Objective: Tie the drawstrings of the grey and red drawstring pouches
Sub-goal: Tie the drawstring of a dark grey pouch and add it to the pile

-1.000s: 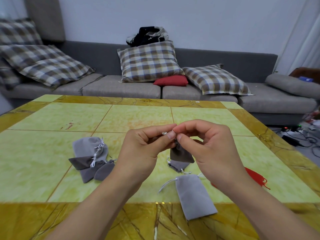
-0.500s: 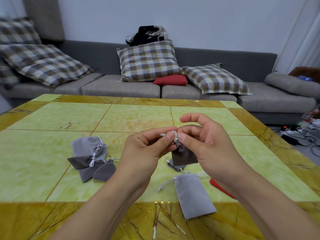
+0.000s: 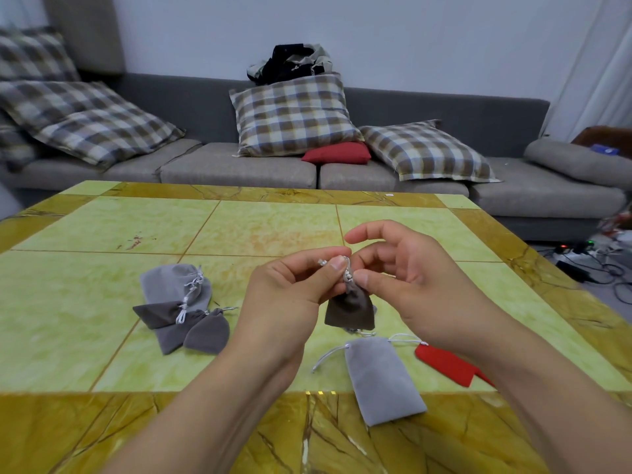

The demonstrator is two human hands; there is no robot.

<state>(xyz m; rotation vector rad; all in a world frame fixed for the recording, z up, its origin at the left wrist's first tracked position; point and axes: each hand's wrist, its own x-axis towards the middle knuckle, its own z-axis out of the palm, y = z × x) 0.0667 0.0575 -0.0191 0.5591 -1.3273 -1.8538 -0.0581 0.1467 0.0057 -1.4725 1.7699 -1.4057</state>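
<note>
Between both hands (image 3: 349, 282), dark grey pouch (image 3: 349, 309) hanging upright, neck up.

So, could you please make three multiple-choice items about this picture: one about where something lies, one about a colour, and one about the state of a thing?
1. Where does the red pouch lie on the table?
A. beside the tied pile at the left
B. partly under the right forearm
C. at the far edge, near the sofa

2. What colour is the pouch held in the air?
A. dark grey
B. red
C. white

3. In what state is the light grey pouch nearest the camera?
A. cinched and knotted
B. flat, with its strings loose
C. held in a hand

Answers:
1 B: the forearm covers part of it.
2 A: it hangs dark grey between the left hand and the right hand, which pinch its drawstring.
3 B: it lies flat with its white strings spread out.
</note>
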